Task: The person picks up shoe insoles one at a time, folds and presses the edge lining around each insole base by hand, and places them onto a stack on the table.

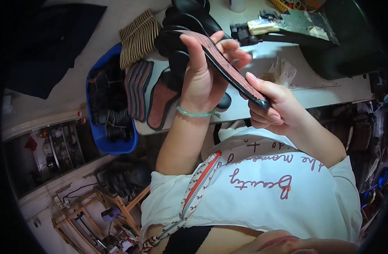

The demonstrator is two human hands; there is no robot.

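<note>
A curved insole (230, 69), pinkish-brown on one face with a black edge, is held up slantwise above the table. My right hand (273, 99) pinches its lower end, thumb on the pinkish face and fingers beneath. My left hand (202, 80), with a green bracelet at the wrist, is at the upper part of the insole. Its thumb points up and its fingers spread on the other side, partly hidden behind the insole. Similar pinkish insoles stand in a row (139, 90) by the table edge, and a single insole (162, 99) lies beside them.
Black glossy pieces (177, 36) are piled behind my left hand. A striped stack of tan, thin pieces (139, 38) leans nearby. At the left is a blue bin (117, 146) holding black items. A green machine (350, 38) stands far right, near crumpled clear plastic (282, 73).
</note>
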